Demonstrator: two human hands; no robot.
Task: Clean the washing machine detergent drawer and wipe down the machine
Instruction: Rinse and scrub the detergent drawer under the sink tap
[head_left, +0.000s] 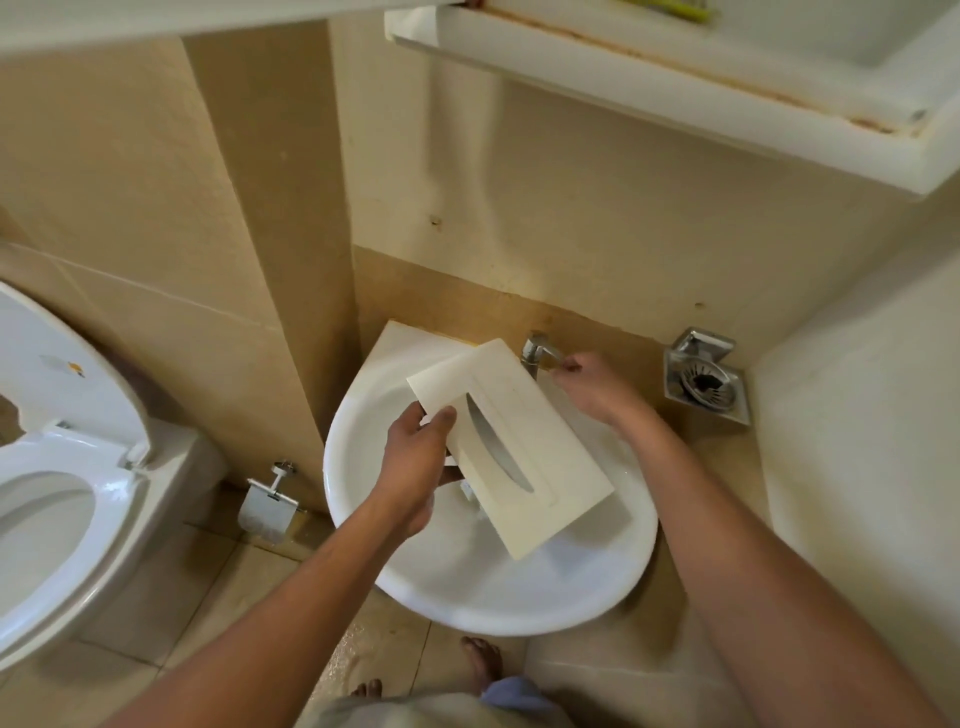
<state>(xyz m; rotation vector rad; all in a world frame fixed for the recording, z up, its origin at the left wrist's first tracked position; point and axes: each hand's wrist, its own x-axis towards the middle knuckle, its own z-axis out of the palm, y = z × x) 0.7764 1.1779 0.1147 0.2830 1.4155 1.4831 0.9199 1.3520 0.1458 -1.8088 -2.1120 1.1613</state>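
Glossy white sink (519, 587), matt plastic drawer (540, 441)

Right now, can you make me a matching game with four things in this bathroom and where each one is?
Things:
1. detergent drawer
2. tap
3. toilet
4. metal holder

Places:
A. on the wall, right of the sink
B. gripped by the left hand, over the sink
C. pinched by the right hand
D. left of the sink, lid up

Pairs: 1-B; 2-C; 3-D; 4-A
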